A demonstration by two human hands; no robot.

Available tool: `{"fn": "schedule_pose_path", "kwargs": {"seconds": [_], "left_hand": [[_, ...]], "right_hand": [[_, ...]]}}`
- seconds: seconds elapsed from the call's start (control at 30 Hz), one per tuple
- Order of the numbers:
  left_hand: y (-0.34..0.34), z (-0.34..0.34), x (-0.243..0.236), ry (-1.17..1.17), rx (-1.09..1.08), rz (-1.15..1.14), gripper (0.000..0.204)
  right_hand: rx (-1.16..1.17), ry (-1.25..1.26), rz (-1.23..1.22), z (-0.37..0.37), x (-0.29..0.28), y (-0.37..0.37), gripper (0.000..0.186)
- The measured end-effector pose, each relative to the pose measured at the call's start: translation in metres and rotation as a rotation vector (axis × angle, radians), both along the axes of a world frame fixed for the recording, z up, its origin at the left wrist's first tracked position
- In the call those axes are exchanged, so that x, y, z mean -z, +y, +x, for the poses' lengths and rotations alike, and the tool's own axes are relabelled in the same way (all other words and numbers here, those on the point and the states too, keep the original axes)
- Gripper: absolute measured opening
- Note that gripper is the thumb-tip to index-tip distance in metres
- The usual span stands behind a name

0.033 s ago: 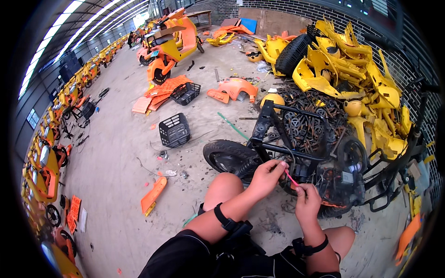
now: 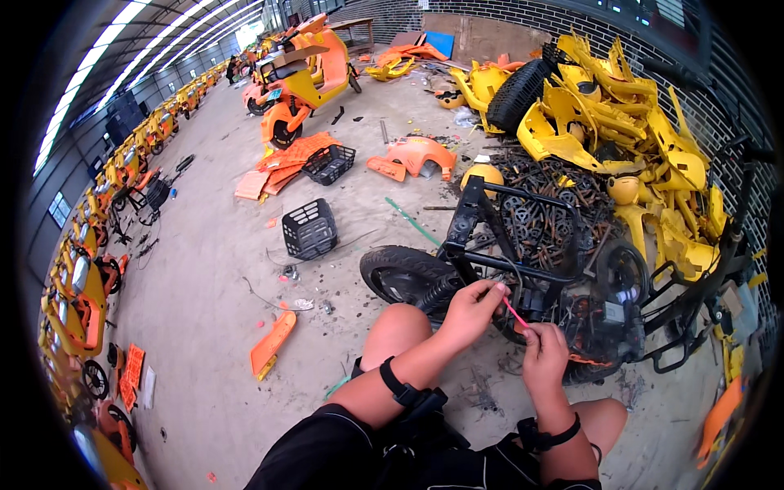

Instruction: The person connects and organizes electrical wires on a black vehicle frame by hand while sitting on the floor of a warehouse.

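Note:
Between my two hands a thin pink strip (image 2: 514, 310) is stretched; whether it is a wire or a tie I cannot tell. My left hand (image 2: 475, 310) pinches its upper end and my right hand (image 2: 543, 347) its lower end, both with closed fingers. Just beyond them lies the stripped black frame (image 2: 563, 278) of an electric scooter, tipped on its side. Its wheel with a black tyre (image 2: 406, 269) shows left of my left hand. Past my right hand sits a dark motor or battery section (image 2: 602, 331), with an orange-red cable (image 2: 588, 360) close by.
Yellow body panels (image 2: 563, 122) are heaped at the far right, beside a pile of rusty metal parts (image 2: 531, 196). Black plastic baskets (image 2: 310, 229) and orange panels (image 2: 273, 339) lie on the concrete floor. A whole orange-yellow scooter (image 2: 306, 77) stands farther off, and more line the left wall.

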State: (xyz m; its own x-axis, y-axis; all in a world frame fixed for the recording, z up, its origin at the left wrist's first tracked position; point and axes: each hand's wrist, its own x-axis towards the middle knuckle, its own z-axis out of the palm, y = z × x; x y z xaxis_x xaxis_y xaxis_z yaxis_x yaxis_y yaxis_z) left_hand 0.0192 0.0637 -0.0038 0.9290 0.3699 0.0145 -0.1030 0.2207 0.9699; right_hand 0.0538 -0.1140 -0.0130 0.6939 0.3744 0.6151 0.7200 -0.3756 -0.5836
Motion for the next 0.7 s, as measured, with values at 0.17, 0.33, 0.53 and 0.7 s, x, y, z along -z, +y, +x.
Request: {"fn": "schedule_pose_path", "kwargs": {"seconds": [0.17, 0.33, 0.53, 0.7], "left_hand": [[0.001, -0.006, -0.013, 0.052, 0.003, -0.081, 0.032], [0.002, -0.013, -0.017, 0.113, 0.021, -0.154, 0.031], [0.010, -0.011, -0.016, 0.108, 0.044, -0.190, 0.029], [0.014, -0.013, -0.014, 0.094, 0.044, -0.221, 0.027]], "right_hand": [[0.008, -0.309, -0.122, 0.000, -0.027, -0.005, 0.016], [0.008, -0.536, -0.178, 0.002, -0.033, -0.007, 0.022], [-0.038, -0.603, -0.199, 0.009, -0.030, -0.004, 0.021], [-0.065, -0.632, -0.189, 0.010, -0.031, 0.000, 0.023]]}}
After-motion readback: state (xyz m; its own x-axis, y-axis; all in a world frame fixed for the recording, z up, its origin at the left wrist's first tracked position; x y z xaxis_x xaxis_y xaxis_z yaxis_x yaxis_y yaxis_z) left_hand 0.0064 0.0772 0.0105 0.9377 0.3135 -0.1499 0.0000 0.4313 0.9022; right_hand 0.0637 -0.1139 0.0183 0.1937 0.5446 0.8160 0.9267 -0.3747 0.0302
